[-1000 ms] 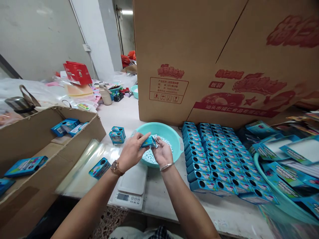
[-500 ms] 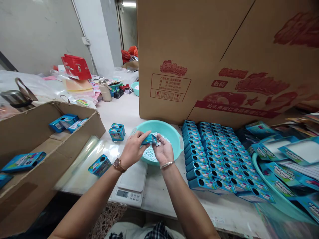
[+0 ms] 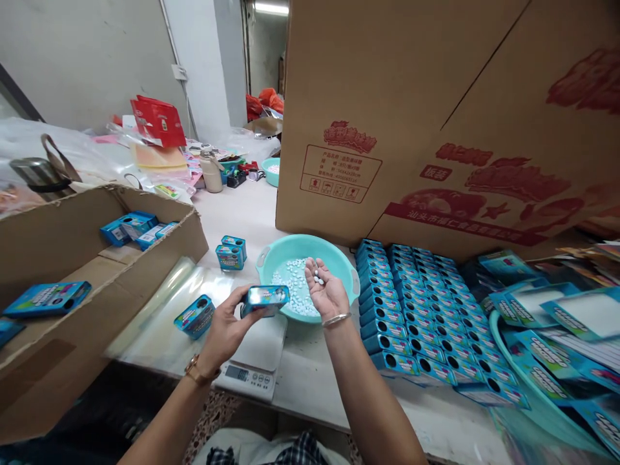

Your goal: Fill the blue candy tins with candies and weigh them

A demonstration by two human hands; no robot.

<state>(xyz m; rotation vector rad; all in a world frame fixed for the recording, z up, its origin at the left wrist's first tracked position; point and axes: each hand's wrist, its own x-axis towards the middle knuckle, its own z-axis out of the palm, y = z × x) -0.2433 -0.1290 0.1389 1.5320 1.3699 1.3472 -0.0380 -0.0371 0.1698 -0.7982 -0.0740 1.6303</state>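
Note:
My left hand [image 3: 221, 337] grips a small blue printed box [image 3: 265, 298] between thumb and fingers. That box is above the white digital scale [image 3: 256, 352] and in front of the turquoise bowl [image 3: 336, 253]. Palm up over the bowl's right side, my right hand [image 3: 331, 298] cups a few small white candies [image 3: 318, 278] in its curled fingers. Many pale candies [image 3: 293, 282] lie in the bowl. Another blue box [image 3: 195, 316] stands on clear plastic sheets left of my left hand, and two more boxes [image 3: 230, 253] stand behind it.
Rows of blue boxes [image 3: 411, 316] stand right of the bowl. Behind rises a large printed carton [image 3: 411, 97]. At left is an open cardboard box [image 3: 145, 271] with several blue boxes inside. Another turquoise basin [image 3: 513, 361] at far right holds flat blue packaging.
The hands have come apart. My left hand has moved the blue box left and toward me, from over the bowl to above the scale. My right hand has opened somewhat, showing the candies.

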